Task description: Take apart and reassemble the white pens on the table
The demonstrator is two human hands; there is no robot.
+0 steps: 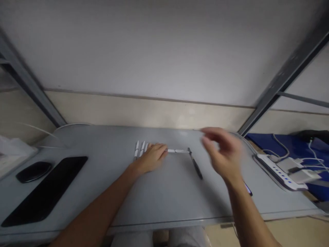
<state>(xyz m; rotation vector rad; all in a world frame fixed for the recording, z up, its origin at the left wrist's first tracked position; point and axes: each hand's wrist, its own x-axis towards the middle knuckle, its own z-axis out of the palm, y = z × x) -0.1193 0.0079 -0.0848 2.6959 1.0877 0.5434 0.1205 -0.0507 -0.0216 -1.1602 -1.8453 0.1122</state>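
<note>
Left hand: palm down, low over the grey desk, fingers bent. Whether they pinch anything cannot be told, since the back of the hand hides the grip. Immediately to its left, 3 upright-pointing white pens lie side by side, the closest partly covered by the hand. From its fingertips, 1 crosswise white pen extends rightward and ends at or just beside the tip of 1 dark pen, which lies slantwise between the 2 hands. Right hand: raised above the desk, blurred, thumb and fingers spread apart. To its right, a white power strip; below it, a dark-edged device half hidden by the forearm. Well left of the left hand, a long black slab and a rounded black object.
</note>
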